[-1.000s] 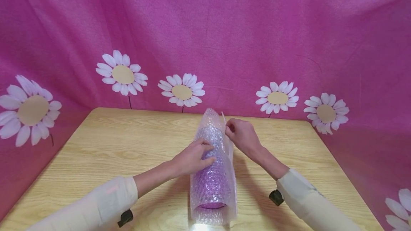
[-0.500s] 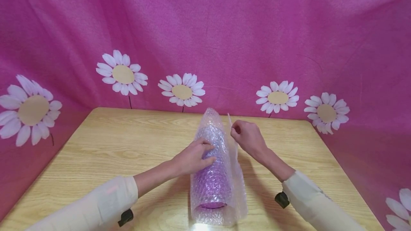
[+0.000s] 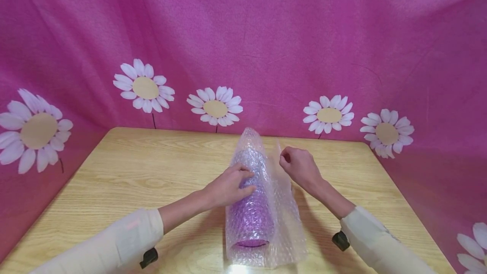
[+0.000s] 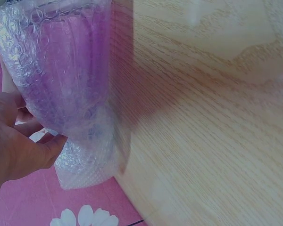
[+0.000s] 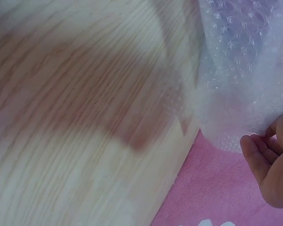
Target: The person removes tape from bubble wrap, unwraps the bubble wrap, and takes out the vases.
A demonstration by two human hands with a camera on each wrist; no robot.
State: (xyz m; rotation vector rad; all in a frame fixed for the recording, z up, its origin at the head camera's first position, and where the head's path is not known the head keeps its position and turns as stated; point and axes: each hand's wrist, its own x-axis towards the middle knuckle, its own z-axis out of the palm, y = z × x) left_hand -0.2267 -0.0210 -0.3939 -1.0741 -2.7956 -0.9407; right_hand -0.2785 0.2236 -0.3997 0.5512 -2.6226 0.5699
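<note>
A purple, roughly cylindrical object (image 3: 251, 219) lies lengthwise on the table, rolled in clear bubble wrap (image 3: 291, 234). Its exact kind is hidden by the wrap. My left hand (image 3: 228, 187) rests on top of the roll, thumb and fingers spread across its surface; in the left wrist view the fingertips (image 4: 56, 143) touch the wrap. To the right, my right hand (image 3: 302, 166) pinches the loose edge of the bubble wrap between thumb and fingers, holding it away from the roll. The right wrist view shows this pinched sheet (image 5: 236, 80) hanging beside the hand.
The light wooden table (image 3: 152, 160) extends to both sides of the roll. A pink cloth (image 3: 274, 45) printed with white daisies encloses the back and sides. The roll's far end reaches near the table's back edge.
My right hand has moved rightward and slightly nearer, drawing the loose bubble wrap edge away from the roll into a wider flap. My left hand stays in place.
</note>
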